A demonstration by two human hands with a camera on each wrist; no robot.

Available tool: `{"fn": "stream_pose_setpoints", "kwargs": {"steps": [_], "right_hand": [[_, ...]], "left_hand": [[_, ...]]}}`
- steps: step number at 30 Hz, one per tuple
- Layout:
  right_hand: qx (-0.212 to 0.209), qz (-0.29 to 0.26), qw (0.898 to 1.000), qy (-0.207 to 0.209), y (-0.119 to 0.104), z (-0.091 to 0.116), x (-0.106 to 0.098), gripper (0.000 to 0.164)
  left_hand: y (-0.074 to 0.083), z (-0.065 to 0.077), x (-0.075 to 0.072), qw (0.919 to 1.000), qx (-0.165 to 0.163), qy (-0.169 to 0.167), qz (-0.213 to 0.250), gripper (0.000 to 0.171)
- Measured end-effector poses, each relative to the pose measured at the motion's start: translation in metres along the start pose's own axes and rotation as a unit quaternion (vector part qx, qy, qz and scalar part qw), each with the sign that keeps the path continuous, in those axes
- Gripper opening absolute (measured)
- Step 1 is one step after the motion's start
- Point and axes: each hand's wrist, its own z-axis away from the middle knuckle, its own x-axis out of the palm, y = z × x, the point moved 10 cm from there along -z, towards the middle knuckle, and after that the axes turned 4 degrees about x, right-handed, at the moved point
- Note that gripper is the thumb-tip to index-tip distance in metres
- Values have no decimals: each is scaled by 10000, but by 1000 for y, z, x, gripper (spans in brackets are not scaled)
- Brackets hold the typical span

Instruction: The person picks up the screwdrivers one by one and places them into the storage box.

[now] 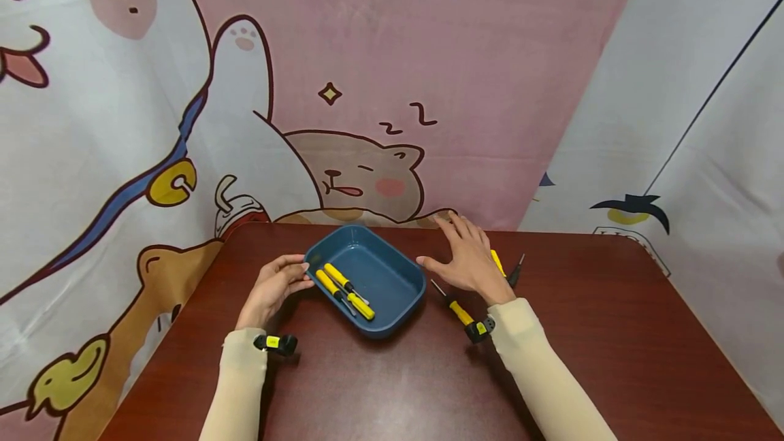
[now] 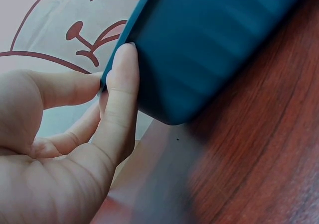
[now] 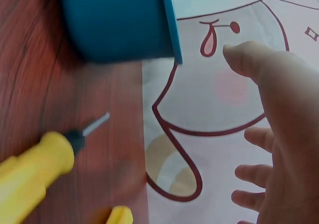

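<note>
A blue tray [image 1: 392,271] stands on the table with several yellow-and-black screwdrivers [image 1: 331,284] lying in its left part. My left hand [image 1: 271,289] pinches the tray's left rim between thumb and fingers, as the left wrist view also shows at the tray wall [image 2: 199,50]. To the right of the tray, my right hand [image 1: 468,260] hovers with its fingers spread and holds nothing. Below that hand lies a yellow screwdriver [image 1: 461,312], its blade toward the tray. Beyond the wrist, a yellow handle [image 1: 497,262] and a black screwdriver [image 1: 516,274] are partly hidden.
The dark red wooden table [image 1: 392,386] reaches back to a cartoon-printed cloth [image 1: 490,87] hanging behind it. A black device is strapped to each wrist.
</note>
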Motion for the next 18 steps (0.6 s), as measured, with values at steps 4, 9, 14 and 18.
{"fn": "stream_pose_setpoints", "kwargs": {"steps": [4,9,14,18], "right_hand": [[113,78,9999,-59,12,1,-3,99],[251,224,9994,-37,28,4,-7,100],[317,355,9989,43,43,7,-13,98],[409,468,9981,30,55,8,-16,98]], "left_hand": [[0,0,-1,10000,18,49,-7,41],[0,1,0,10000,7,26,-84,42],[0,2,1,10000,20,6,-96,43],[1,1,1,9999,15,13,-125,43]]}}
